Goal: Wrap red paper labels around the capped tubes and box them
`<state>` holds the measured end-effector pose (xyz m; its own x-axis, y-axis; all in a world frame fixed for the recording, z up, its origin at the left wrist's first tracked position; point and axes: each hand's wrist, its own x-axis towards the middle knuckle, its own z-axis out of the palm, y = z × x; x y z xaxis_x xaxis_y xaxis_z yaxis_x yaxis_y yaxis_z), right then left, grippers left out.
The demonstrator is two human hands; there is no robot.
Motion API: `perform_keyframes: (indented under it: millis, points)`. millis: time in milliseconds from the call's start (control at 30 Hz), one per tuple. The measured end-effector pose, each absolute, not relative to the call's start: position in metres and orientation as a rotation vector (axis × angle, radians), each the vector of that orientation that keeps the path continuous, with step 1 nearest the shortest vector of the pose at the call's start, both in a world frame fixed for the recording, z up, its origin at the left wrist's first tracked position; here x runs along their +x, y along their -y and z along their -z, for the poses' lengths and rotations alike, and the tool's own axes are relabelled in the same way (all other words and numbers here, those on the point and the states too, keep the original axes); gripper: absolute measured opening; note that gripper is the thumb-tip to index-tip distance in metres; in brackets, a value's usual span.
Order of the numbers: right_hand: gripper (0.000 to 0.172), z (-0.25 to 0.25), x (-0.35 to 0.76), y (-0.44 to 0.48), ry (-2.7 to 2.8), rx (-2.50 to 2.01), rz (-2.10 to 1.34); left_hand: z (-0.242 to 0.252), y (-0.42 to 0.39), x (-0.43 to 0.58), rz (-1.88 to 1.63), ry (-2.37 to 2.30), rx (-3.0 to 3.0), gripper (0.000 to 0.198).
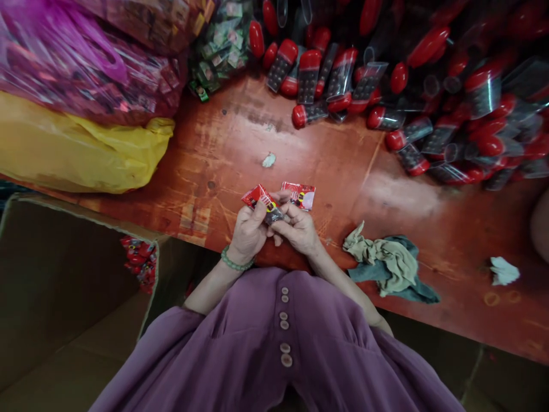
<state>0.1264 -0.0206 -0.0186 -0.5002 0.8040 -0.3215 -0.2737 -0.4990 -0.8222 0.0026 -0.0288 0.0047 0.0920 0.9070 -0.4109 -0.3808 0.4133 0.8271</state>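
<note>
My left hand [249,232], with a green bead bracelet [235,261] at its wrist, is closed on a small red printed packet [261,197] that has a dark, see-through lower part. My right hand [302,230] pinches the dark end of the same packet, its thumb and fingers close to those of the left. Just beyond my right fingers is a second red packet [303,195] with a pale patch; whether it touches them I cannot tell. Both hands are over the near edge of the reddish table [240,149].
Many red-capped clear containers [309,74] of dark balls are heaped at the back right. Bags of small packets [141,80] and a yellow bag [86,154] stand left. A crumpled cloth [392,263] and white tissue [504,270] lie right. An open cardboard box [64,286] stands lower left.
</note>
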Motion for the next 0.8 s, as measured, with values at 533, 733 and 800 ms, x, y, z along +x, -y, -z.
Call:
perform_keyframes:
  millis: [533, 733, 800]
  points:
    - [0.046, 0.017, 0.119, 0.025, 0.993, -1.115, -1.854, -0.004, 0.038, 0.010, -1.193, -0.953, 0.544, 0.051]
    - [0.033, 0.009, 0.137, 0.028, 1.199, -1.167, -1.610, 0.004, 0.045, -0.012, -1.186, -0.985, 0.685, 0.040]
    - [0.026, 0.000, 0.144, 0.026, 1.327, -1.183, -1.407, 0.003, 0.049, -0.021, -1.141, -0.986, 0.704, 0.041]
